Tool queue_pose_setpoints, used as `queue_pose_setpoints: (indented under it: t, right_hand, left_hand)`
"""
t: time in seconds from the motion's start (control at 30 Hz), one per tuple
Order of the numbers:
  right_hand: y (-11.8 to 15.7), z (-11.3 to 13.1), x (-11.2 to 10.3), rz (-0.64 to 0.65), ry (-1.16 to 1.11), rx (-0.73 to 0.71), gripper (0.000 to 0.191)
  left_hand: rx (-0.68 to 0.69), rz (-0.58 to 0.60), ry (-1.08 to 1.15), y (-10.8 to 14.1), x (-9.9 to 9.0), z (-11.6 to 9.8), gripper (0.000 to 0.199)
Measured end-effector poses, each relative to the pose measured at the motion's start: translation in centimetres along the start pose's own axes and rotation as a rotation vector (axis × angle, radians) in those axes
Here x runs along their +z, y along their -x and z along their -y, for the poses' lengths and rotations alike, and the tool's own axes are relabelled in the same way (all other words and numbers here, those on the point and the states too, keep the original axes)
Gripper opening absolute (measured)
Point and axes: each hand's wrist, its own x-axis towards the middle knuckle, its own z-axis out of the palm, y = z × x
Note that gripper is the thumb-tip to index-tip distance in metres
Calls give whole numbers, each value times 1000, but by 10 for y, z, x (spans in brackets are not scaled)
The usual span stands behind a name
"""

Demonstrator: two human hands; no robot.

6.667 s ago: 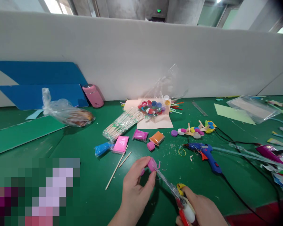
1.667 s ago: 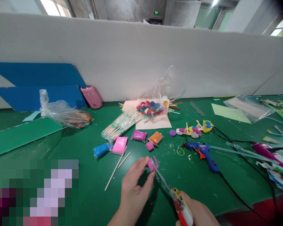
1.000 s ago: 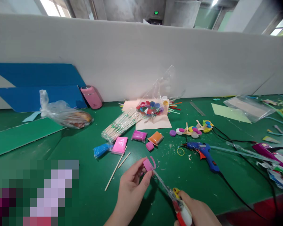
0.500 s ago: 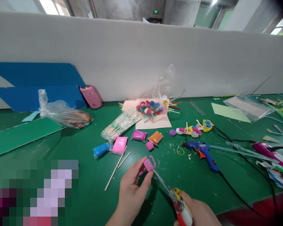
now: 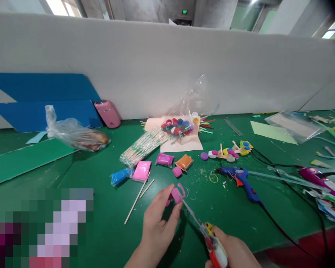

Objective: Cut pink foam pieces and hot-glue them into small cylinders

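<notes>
Near the front middle of the table, my left hand (image 5: 162, 219) pinches a small pink piece (image 5: 176, 195) between thumb and fingers. A curled pink strip (image 5: 182, 189) stands out from its upper right. My right hand (image 5: 231, 245) is closed round scissors (image 5: 216, 249) with red, white and yellow handles. The scissors' blades point up and left, and their tips touch the pink piece. Another pink bit (image 5: 168, 203) shows behind my left fingers. Beyond my left hand lies a short pink cylinder (image 5: 177, 171).
A blue glue gun (image 5: 236, 175) with its cable lies on the green table (image 5: 106, 208) at right. Clay packets (image 5: 141, 171), wooden sticks (image 5: 136, 203), bagged sticks (image 5: 142, 147) and bagged caps (image 5: 178, 126) lie ahead. A pink flask (image 5: 108, 114) leans at the white partition (image 5: 128, 70).
The pink piece has tilted slightly in my left hand, and that hand has shifted a little to the right. My right hand and the scissors have hardly moved.
</notes>
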Motion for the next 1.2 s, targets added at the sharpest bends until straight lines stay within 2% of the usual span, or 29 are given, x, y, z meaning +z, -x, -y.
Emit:
queue_pose_setpoints:
  t: [0.1,0.27,0.33,0.47,0.8,0.9,1.07,1.2]
  right_hand:
    - [1,3,-6,32,31,14,21]
    - [3,8,-12,27,64,-1,16]
    - [3,9,-12,10,75,-13,16]
    - [3,9,-12,-9,67,-30,16]
    - [0,3,-3,-19,70,-25,16]
    - [-1,-1,1,-31,110,-28,18]
    - [-2,-3,1,-21,185,-58,24]
    - [-2,-1,0,4,185,-34,23]
  left_hand:
    - [-126,27,156,0,0,-1,40]
    - [-527,100,654,-5,-1,-8,31]
    - [-615,75,737,-7,0,-10,29]
    - [-598,18,714,-7,3,-11,31]
    - [-454,31,502,2,3,-8,35]
    - [-472,26,534,1,3,-9,34]
    - [-588,-6,638,-4,2,-13,32]
    - [-568,-23,629,-4,2,-12,29]
